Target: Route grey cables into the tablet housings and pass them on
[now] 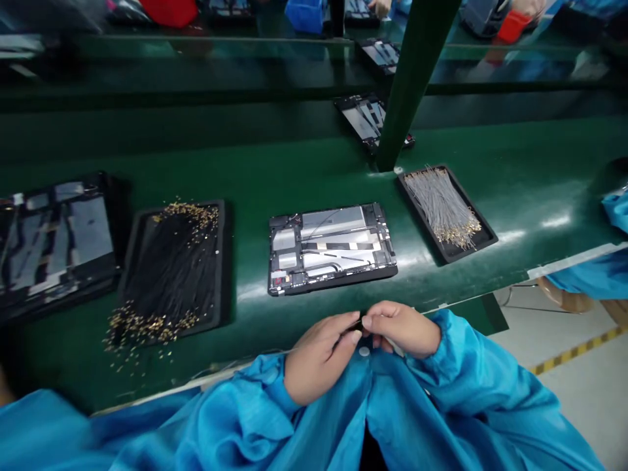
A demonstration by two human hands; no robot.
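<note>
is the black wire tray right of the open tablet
No, the black wire tray sits left of the open tablet, the grey wire tray to its right.

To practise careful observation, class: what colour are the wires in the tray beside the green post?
The wires are grey with gold tips; the head view shows them.

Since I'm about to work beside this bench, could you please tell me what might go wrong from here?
The small black part pinched between the left hand and right hand is tiny and close to the edge of the bench, so it could drop. The gold-tipped black cables spill past their tray and might get knocked or tangled. The open tablet chassis has exposed insides that a sleeve might catch.
</note>
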